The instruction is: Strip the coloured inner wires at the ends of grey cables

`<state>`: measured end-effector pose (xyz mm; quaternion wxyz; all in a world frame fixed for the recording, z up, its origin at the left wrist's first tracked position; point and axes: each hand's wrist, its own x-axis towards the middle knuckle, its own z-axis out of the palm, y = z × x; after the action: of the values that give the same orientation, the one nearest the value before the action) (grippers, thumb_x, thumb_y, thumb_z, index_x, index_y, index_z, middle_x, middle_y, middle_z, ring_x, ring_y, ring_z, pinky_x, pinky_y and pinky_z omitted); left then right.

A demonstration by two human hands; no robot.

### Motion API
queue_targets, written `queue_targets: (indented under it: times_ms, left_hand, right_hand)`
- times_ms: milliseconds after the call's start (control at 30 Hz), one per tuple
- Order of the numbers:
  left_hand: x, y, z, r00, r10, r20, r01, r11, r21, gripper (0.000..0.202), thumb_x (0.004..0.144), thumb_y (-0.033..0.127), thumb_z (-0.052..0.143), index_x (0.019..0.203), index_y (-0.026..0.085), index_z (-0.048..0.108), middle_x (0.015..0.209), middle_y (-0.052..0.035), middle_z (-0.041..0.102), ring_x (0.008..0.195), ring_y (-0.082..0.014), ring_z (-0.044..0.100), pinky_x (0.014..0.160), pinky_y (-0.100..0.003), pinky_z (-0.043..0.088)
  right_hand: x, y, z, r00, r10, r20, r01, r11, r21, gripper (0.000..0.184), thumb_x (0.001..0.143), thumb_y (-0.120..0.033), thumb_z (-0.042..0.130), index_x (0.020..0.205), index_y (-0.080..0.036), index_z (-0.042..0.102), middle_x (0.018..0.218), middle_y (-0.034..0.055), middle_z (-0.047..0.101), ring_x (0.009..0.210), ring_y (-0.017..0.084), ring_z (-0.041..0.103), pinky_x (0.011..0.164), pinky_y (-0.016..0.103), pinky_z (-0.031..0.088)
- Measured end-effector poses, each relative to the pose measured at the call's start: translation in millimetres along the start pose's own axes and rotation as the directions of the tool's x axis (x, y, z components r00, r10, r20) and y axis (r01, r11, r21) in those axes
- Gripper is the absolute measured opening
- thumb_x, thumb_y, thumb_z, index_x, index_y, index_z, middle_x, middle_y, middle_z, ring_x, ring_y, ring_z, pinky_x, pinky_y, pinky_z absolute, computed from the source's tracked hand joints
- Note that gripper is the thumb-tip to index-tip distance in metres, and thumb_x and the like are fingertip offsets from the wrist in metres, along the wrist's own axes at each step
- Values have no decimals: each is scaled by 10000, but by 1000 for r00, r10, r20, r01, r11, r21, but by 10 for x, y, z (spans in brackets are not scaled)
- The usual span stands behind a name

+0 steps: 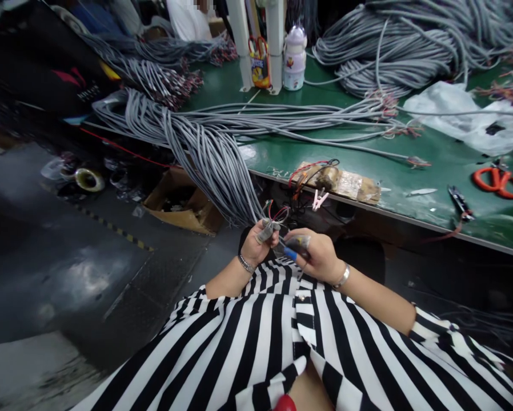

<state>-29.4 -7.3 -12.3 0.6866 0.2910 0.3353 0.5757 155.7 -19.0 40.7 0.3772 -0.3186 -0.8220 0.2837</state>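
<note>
In front of my striped shirt, my left hand (259, 242) pinches the end of a grey cable, from which thin red, green and white wires (277, 213) fan out. Close beside it on the right is my right hand (314, 254), fingers closed, with grey and blue coverings on the fingertips. A thin grey piece shows between the two hands, but what the right fingers grip is too small to make out. Behind my left hand, a thick bundle of grey cables (213, 160) hangs over the edge of the green table (337, 154).
On the table are orange-handled scissors (500, 182), small dark cutters (460, 202), a taped cardboard strip (346, 185), a pink clip (320, 199), a plastic bag (466, 114), a bottle (295, 60) and coiled cables (402, 51). A cardboard box (183, 205) stands below, left.
</note>
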Motion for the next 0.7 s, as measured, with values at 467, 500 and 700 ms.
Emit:
queue_targets:
  times_ms: [467, 500, 700]
  left_hand:
    - [-30, -28, -75, 972, -125, 197, 105, 988, 109, 517, 590, 536, 854, 782, 136, 589, 530, 5, 639, 374, -86, 527, 371, -167, 359]
    - [-20, -20, -92, 960, -147, 239, 121, 985, 119, 506, 601, 539, 846, 765, 129, 599, 507, 5, 625, 352, -80, 503, 355, -166, 334]
    - [61, 47, -54, 911, -207, 357, 159, 974, 161, 447, 584, 479, 872, 679, 102, 651, 467, -5, 579, 368, -79, 493, 382, -184, 346]
  right_hand:
    - [162, 229, 74, 998, -25, -63, 27, 999, 39, 152, 886, -159, 513, 934, -199, 651, 889, 65, 649, 809, 175, 616, 732, 299, 504]
    - [149, 251, 34, 999, -31, -14, 32, 995, 93, 134, 903, -196, 516, 907, -194, 650, 850, 58, 638, 777, 168, 601, 717, 295, 495]
    - [2, 420, -94, 904, 413, 110, -404, 740, 538, 424, 847, -587, 601, 722, -185, 542, 594, -25, 498, 527, 93, 419, 489, 219, 370]
